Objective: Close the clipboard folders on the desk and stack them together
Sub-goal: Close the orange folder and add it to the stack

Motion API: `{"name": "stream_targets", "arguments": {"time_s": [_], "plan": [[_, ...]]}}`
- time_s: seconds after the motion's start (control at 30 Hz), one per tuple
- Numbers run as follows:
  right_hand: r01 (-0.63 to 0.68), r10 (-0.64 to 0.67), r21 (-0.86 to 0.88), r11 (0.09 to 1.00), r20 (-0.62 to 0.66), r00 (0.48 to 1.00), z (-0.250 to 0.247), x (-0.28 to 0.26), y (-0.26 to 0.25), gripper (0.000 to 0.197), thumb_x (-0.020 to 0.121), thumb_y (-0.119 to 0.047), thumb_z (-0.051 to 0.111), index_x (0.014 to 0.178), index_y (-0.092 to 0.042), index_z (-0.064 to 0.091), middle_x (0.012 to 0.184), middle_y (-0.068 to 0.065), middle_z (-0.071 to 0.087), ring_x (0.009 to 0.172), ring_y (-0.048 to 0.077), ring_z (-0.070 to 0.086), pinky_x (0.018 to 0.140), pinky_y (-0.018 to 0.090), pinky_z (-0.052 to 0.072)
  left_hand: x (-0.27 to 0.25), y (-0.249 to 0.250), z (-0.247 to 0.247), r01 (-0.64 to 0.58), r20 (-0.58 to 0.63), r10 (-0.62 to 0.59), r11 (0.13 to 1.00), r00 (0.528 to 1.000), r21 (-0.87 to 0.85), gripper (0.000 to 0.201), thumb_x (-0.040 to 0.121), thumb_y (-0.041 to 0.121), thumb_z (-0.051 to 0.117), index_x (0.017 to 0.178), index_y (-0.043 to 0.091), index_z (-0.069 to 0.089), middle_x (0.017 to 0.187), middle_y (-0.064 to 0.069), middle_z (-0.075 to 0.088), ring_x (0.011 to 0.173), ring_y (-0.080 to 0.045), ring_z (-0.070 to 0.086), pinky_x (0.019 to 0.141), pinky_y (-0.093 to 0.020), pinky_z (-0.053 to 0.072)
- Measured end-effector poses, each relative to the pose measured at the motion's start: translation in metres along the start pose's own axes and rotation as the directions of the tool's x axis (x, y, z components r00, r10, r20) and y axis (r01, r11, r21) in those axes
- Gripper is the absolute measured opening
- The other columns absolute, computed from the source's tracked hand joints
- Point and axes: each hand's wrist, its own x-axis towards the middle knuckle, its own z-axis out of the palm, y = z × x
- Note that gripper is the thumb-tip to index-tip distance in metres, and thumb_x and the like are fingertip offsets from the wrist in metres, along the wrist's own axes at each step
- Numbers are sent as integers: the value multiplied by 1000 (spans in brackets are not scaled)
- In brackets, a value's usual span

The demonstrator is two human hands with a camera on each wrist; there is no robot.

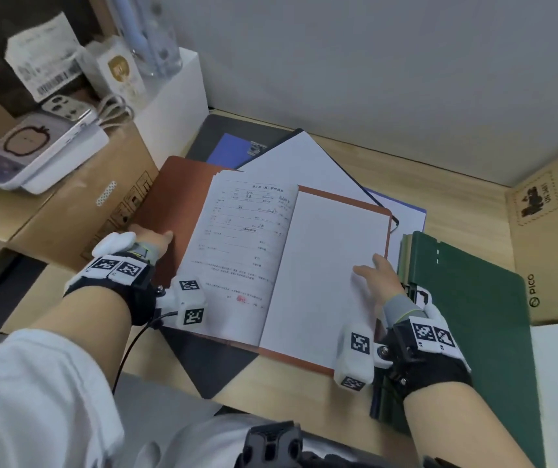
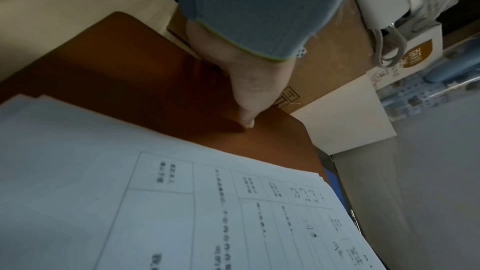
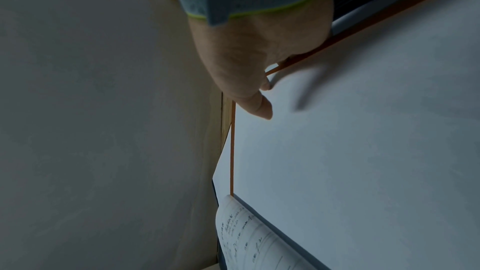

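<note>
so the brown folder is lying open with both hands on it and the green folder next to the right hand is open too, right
Not quite. The green folder is closed, lying flat beside the right hand; the head view shows it. The rest holds: the brown folder lies open, the left hand grips its left cover and the right hand rests on the blank white page on its right side.

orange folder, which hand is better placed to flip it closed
Left, probably. The left hand grips the outer edge of the orange folder cover, thumb on top, ready to swing it over. The right hand lies flat on the blank page, steadying that side.
</note>
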Motion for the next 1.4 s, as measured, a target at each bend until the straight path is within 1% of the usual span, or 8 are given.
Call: {"name": "stream_targets", "arguments": {"time_s": [0.33, 0.53, 0.67, 0.8, 1.0, 1.17, 1.27, 1.4], "plan": [[8, -8, -7, 1000, -103, 995, -9, 0, -27, 65, 88, -22, 55, 147, -21, 28, 157, 7, 16, 142, 33, 22, 113, 45, 26, 12, 16, -31, -109, -3, 109, 983, 994, -149, 55, 90, 22, 57, 137, -5, 44, 143, -24, 45, 132, -38, 43, 105, -39, 38], [135, -123, 73, 988, -150, 981, -35, -22, -80, 64, 87, -21, 56, 145, -23, 30, 155, 8, 25, 139, 33, 29, 112, 50, 30, -54, 76, -80, -310, -115, 322, 944, 940, 109, 70, 87, 46, 51, 145, 11, 32, 151, -21, 19, 136, -42, 28, 111, -43, 28], [219, -206, 219, 951, -78, 975, -40, -47, -109, 58, 89, -18, 53, 143, -21, 33, 150, 5, 36, 133, 28, 39, 97, 40, 40, -118, 107, -96, -586, 23, 588, 801, 809, 124, 57, 91, 47, 44, 138, 15, 42, 146, -16, 34, 127, -34, 44, 102, -37, 37], [234, -278, 429, 872, 40, 960, -44, -68, -123, 20, 91, -17, 48, 104, -29, 57, 91, -4, 62, 73, 12, 56, 49, 19, 43, -168, 123, -82, -713, 343, 719, 680, 605, -169, 44, 91, 48, 46, 132, 33, 44, 123, 0, 55, 101, -25, 61, 93, -38, 47], [208, -296, 530, 822, 85, 951, -43, -67, -113, 37, 90, -19, 56, 124, -25, 42, 102, -3, 61, 81, 11, 58, 54, 26, 48, -160, 125, -10, -622, 656, 569, 760, 497, -188, 56, 94, 51, 38, 146, 33, 30, 134, 4, 48, 114, -30, 56, 99, -47, 44], [229, -241, 448, 864, -30, 970, -34, -48, -80, 29, 80, 2, 61, 110, 1, 62, 102, 16, 66, 96, 30, 62, 87, 41, 52, -139, 121, 28, -477, 666, 562, 813, 491, -335, 47, 96, 41, 42, 140, 25, 41, 124, 9, 50, 85, -19, 60, 75, -29, 43], [169, -176, 384, 908, -17, 984, -31, -47, -65, 24, 86, 12, 49, 105, 6, 62, 77, 10, 61, 62, 17, 65, 56, 20, 56, -122, 115, 38, -362, 640, 541, 841, 545, -402, 35, 96, 32, 46, 129, 23, 48, 124, 5, 53, 89, -15, 61, 88, -34, 43], [124, -129, 351, 928, -9, 992, -34, -43, -53, 25, 89, 12, 44, 101, -4, 59, 62, 2, 61, 26, -3, 48, 27, 10, 33, -88, 110, 46, -362, 401, 500, 855, 768, -372, 57, 93, 25, 54, 145, 13, 34, 148, -5, 41, 136, -29, 40, 112, -39, 30]]}}
